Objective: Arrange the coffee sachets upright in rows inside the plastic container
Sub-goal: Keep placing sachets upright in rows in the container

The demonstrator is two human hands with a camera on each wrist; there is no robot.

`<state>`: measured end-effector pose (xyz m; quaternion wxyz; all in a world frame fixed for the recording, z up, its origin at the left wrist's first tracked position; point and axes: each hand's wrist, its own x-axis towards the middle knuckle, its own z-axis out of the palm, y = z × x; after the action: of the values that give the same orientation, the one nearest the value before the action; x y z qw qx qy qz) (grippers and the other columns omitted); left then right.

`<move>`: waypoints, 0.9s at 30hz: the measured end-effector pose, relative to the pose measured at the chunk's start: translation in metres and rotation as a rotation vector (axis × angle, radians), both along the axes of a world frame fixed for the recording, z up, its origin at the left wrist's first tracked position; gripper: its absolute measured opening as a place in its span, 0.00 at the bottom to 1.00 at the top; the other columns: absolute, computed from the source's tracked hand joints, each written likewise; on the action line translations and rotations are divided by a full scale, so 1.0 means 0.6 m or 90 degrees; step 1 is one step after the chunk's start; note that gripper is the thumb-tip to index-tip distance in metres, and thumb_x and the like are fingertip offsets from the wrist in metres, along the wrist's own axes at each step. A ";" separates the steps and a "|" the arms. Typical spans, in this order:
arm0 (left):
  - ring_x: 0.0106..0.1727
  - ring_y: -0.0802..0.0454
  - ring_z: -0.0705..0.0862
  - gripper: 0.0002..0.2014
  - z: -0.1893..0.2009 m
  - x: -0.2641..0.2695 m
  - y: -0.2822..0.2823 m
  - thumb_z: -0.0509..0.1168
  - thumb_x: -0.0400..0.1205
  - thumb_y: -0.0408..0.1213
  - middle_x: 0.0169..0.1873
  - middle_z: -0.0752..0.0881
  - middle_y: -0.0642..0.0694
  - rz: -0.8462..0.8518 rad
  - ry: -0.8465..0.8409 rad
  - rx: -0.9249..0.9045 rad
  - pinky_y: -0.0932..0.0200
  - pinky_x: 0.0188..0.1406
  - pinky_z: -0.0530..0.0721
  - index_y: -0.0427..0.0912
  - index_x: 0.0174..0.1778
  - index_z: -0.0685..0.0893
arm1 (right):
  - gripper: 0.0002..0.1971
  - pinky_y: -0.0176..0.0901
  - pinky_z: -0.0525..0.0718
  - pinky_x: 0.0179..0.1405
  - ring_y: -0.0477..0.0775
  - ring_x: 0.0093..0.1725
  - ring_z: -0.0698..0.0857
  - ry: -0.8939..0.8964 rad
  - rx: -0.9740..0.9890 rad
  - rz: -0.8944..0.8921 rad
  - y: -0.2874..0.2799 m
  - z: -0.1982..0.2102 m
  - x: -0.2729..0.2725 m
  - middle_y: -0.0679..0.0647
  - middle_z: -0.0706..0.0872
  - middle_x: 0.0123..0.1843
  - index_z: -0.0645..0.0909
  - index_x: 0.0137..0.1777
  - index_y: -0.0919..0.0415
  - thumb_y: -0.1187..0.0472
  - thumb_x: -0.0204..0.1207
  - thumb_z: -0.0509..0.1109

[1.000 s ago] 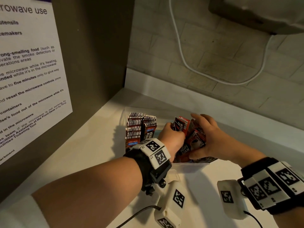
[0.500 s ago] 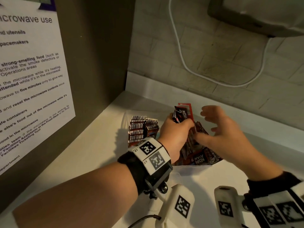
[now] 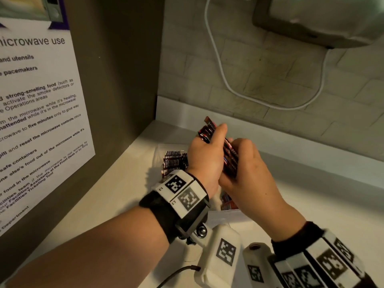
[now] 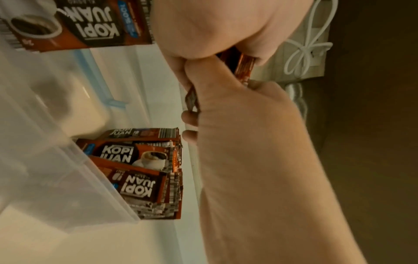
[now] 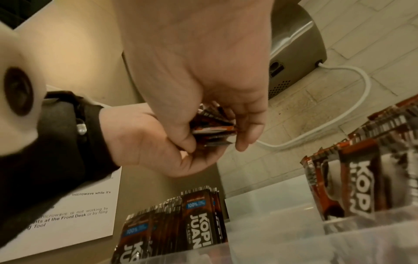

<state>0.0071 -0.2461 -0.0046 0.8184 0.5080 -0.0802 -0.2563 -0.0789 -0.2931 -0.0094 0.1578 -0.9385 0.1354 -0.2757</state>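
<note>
Both hands meet above the clear plastic container (image 3: pixel 160 150), which sits on a pale counter (image 3: pixel 116 183) in the corner by the wall. The left hand (image 3: pixel 205 159) has its fingers and thumb curled round a small bundle of coffee sachets (image 3: pixel 229 154), and the right hand (image 3: pixel 247 171) closes on the same bundle from the other side, so the packets are pressed between the two palms with their ends sticking out above the left thumb. The sachets are flat, glossy packets, reddish-brown and black, with white "KOPI JUAN" lettering, a picture of a white coffee cup, a blue "100%" badge and striped black-and-white sealed ends. Inside the container, on its left side, a row of sachets (image 3: pixel 174 161) stands upright, packed face to face. On its right side more sachets (image 5: pixel 353 180) lean loosely against one another, tilted rather than in a neat row. The container's walls are see-through and slightly cloudy. Beyond the container a white cable (image 3: pixel 249 96) loops down the tiled wall, and left of the container a printed notice (image 3: pixel 37 121) about microwave use hangs on a dark panel.
</note>
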 end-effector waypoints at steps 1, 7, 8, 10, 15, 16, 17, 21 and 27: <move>0.44 0.44 0.91 0.11 0.004 0.002 0.003 0.71 0.79 0.45 0.38 0.91 0.45 0.013 -0.015 -0.012 0.42 0.54 0.88 0.41 0.39 0.85 | 0.23 0.31 0.73 0.32 0.42 0.41 0.77 -0.017 0.034 0.002 0.001 0.003 0.002 0.45 0.74 0.49 0.64 0.56 0.52 0.54 0.70 0.75; 0.45 0.41 0.90 0.05 0.016 0.003 0.027 0.73 0.77 0.38 0.37 0.89 0.42 0.010 -0.054 -0.055 0.42 0.50 0.90 0.42 0.39 0.86 | 0.28 0.25 0.71 0.23 0.33 0.27 0.77 -0.053 0.207 0.035 0.009 0.027 0.014 0.42 0.77 0.27 0.60 0.38 0.49 0.65 0.62 0.81; 0.44 0.42 0.90 0.04 0.017 0.002 0.032 0.74 0.77 0.37 0.38 0.89 0.42 -0.005 -0.051 -0.065 0.45 0.48 0.90 0.40 0.41 0.86 | 0.27 0.24 0.71 0.23 0.31 0.27 0.78 -0.060 0.215 0.046 0.012 0.028 0.017 0.38 0.79 0.27 0.60 0.38 0.48 0.65 0.63 0.81; 0.42 0.46 0.90 0.07 0.016 -0.001 0.040 0.74 0.76 0.34 0.38 0.89 0.42 -0.042 -0.060 -0.087 0.50 0.45 0.90 0.37 0.47 0.87 | 0.23 0.22 0.72 0.25 0.29 0.29 0.80 -0.092 0.234 0.061 0.016 0.026 0.024 0.34 0.82 0.29 0.65 0.41 0.48 0.63 0.65 0.80; 0.42 0.47 0.89 0.06 0.008 0.015 0.061 0.68 0.79 0.30 0.40 0.89 0.41 -0.118 -0.013 -0.119 0.55 0.43 0.89 0.37 0.49 0.89 | 0.25 0.27 0.79 0.31 0.34 0.40 0.85 -0.083 0.267 0.103 0.018 0.018 0.036 0.42 0.84 0.40 0.66 0.43 0.46 0.64 0.63 0.82; 0.42 0.47 0.89 0.07 0.007 0.024 0.067 0.67 0.80 0.31 0.40 0.89 0.41 -0.128 0.005 -0.125 0.54 0.44 0.88 0.36 0.49 0.90 | 0.24 0.33 0.82 0.35 0.38 0.42 0.85 -0.068 0.276 0.124 0.017 0.019 0.036 0.42 0.84 0.43 0.67 0.43 0.47 0.62 0.63 0.82; 0.42 0.47 0.89 0.08 0.007 0.033 0.072 0.66 0.81 0.32 0.41 0.89 0.41 -0.140 0.014 -0.126 0.51 0.46 0.88 0.37 0.50 0.90 | 0.20 0.39 0.83 0.38 0.41 0.42 0.85 -0.064 0.294 0.141 0.015 0.020 0.037 0.43 0.85 0.45 0.70 0.43 0.50 0.60 0.64 0.82; 0.39 0.47 0.90 0.07 0.007 0.055 0.095 0.68 0.79 0.37 0.40 0.90 0.42 -0.194 -0.002 -0.108 0.47 0.40 0.89 0.42 0.48 0.90 | 0.07 0.40 0.74 0.30 0.48 0.29 0.76 -0.123 0.371 0.101 0.001 0.043 0.042 0.47 0.86 0.43 0.81 0.45 0.54 0.58 0.71 0.77; 0.40 0.44 0.89 0.06 0.009 0.060 0.106 0.70 0.77 0.36 0.42 0.90 0.39 -0.205 -0.024 -0.121 0.49 0.40 0.88 0.42 0.47 0.89 | 0.09 0.33 0.70 0.24 0.43 0.23 0.72 -0.078 0.423 0.093 -0.001 0.056 0.055 0.46 0.81 0.26 0.80 0.35 0.59 0.62 0.70 0.78</move>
<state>0.0429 -0.1824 0.0005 0.8092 0.4140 -0.2001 -0.3657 -0.0460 -0.2935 0.0242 0.4818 -0.8246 0.1408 -0.2607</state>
